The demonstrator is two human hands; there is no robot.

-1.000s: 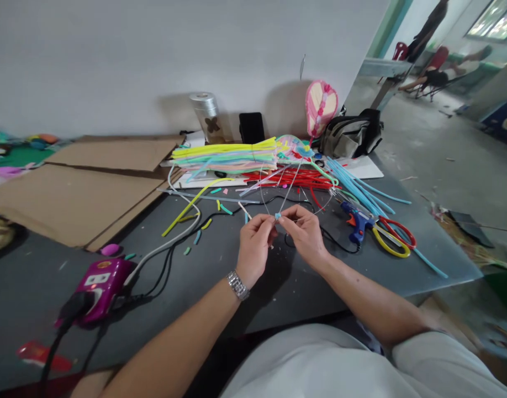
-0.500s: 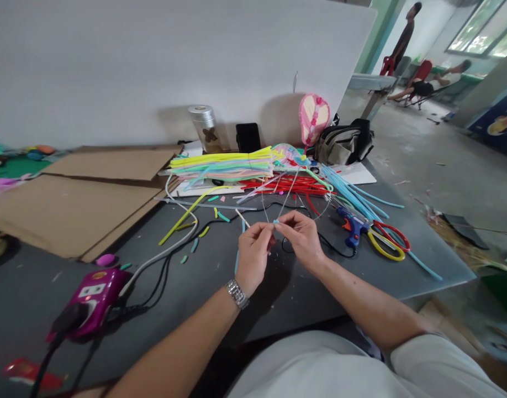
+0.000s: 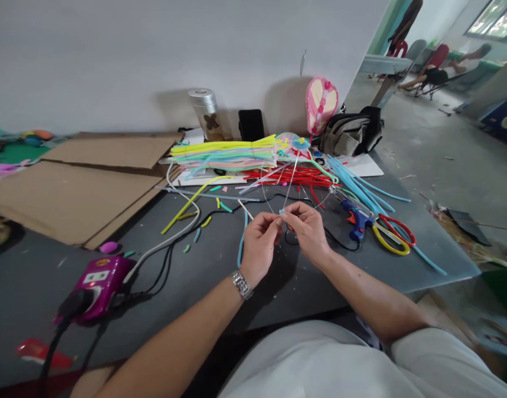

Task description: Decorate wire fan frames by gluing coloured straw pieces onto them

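My left hand (image 3: pixel 259 243) and my right hand (image 3: pixel 309 229) meet fingertip to fingertip above the dark table, both closed in a pinch. Between the fingertips shows a small light blue piece (image 3: pixel 282 212), perhaps a bit of pipe cleaner. Thin pale wires (image 3: pixel 291 179) fan up and outward from there in a loose frame. A white stick (image 3: pixel 245 209) pokes out by my left hand; whether it is held I cannot tell. Beside the left wrist a blue pipe cleaner (image 3: pixel 241 243) hangs or lies. The fingers partly hide what they grip.
Behind the hands lie bundled pipe cleaners (image 3: pixel 224 152) and red ones (image 3: pixel 295 176). A blue glue gun (image 3: pixel 357 218) and scissors (image 3: pixel 392 235) sit right, a purple power socket (image 3: pixel 102 284) left. Cardboard (image 3: pixel 71 199), a phone (image 3: pixel 251 125), a canister (image 3: pixel 207 113) and a bag (image 3: pixel 353 132) stand farther back.
The view has shifted a little, so the table things sit slightly higher and more to the right. Both hands keep their pinch around the light blue piece.
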